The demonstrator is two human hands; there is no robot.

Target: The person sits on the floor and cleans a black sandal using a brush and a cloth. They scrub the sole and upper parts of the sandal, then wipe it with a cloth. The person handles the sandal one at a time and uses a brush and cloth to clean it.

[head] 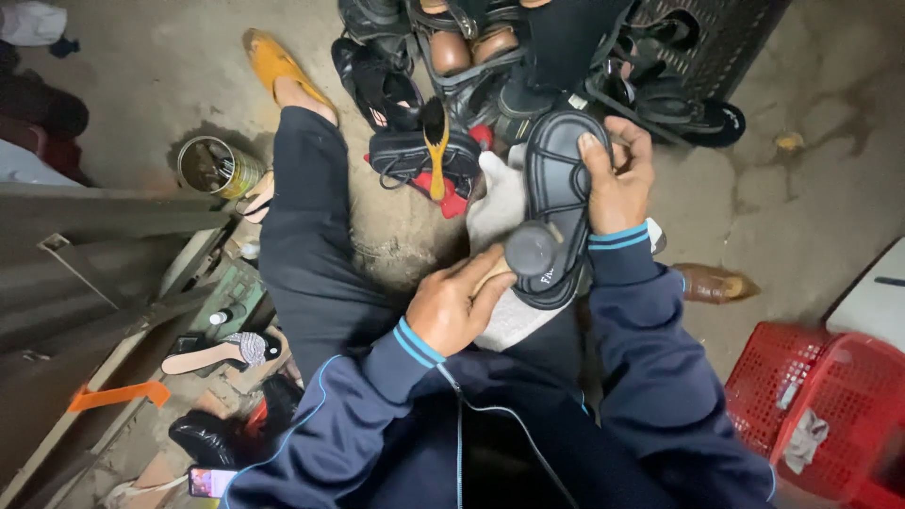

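My right hand (617, 179) grips a black sandal (556, 193) by its edge, sole side up, on a white cloth (500, 203) over my knee. My left hand (457, 302) is closed around the wooden handle of a hammer (530, 250), whose round dark head rests on the heel end of the sandal's sole. Both arms wear dark blue sleeves with light blue cuff stripes.
A heap of dark shoes and sandals (443, 57) lies ahead, with a yellow-handled brush (436, 141) on a black sandal. A tin can (215, 165) stands at left, a red plastic basket (820, 405) at right, a brown shoe (712, 283) nearby, and a striped slipper (222, 351) at left.
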